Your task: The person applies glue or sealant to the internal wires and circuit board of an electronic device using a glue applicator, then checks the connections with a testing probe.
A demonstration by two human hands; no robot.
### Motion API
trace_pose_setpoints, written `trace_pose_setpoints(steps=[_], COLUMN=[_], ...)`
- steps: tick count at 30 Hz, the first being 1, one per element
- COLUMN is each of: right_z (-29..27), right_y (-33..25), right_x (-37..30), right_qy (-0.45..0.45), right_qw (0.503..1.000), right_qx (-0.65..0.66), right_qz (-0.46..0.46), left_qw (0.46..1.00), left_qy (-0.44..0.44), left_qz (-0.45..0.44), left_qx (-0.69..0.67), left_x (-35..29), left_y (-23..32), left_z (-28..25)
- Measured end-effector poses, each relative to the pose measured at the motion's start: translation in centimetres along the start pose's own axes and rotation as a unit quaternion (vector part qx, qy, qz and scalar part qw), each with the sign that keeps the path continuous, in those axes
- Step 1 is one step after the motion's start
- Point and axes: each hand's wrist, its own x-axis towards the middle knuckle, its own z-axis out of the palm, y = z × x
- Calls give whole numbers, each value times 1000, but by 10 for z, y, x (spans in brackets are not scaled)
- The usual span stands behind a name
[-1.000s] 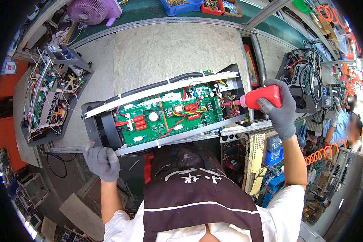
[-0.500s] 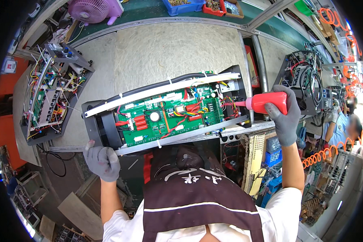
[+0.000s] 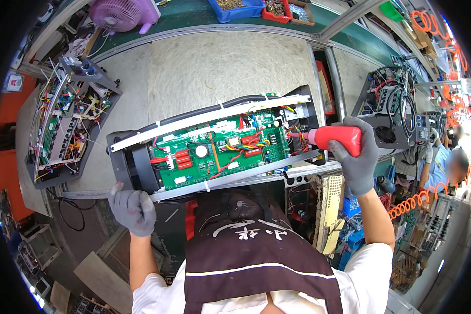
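In front of me lies a long, black open chassis (image 3: 136, 162) holding a green circuit board (image 3: 193, 172), with red parts and coloured wires. White and grey rails run along its two long sides. My right hand (image 3: 360, 165), in a grey glove, is wrapped round a red squeeze bottle (image 3: 337, 138). The bottle lies nearly level, its thin pink nozzle reaching left among the wires at the chassis's right end. My left hand (image 3: 133, 212), gloved too, has its fingers bent at the chassis's near left corner, the index fingertip against the edge.
Another wired unit (image 3: 68, 125) stands at the left, and one more (image 3: 390, 110) at the right. Along the back are a pink fan (image 3: 118, 14), a blue bin (image 3: 238, 11) and a red bin (image 3: 277, 13) of small parts. A co-worker in blue (image 3: 439, 165) is at the far right.
My right hand has moved left and slightly down with the red squeeze bottle, pushing its nozzle further over the wires. My left hand and the chassis stay put.
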Motion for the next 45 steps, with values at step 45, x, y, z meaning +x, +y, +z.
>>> trace_pose_setpoints(steps=[45], right_z=[21], right_y=[3], right_x=[-7], right_qy=[47], right_qw=[986], right_qx=[125], right_qz=[97], left_qw=[999], left_qy=[23], left_qz=[40], left_qx=[0], left_x=[1], left_y=[3], left_z=[4])
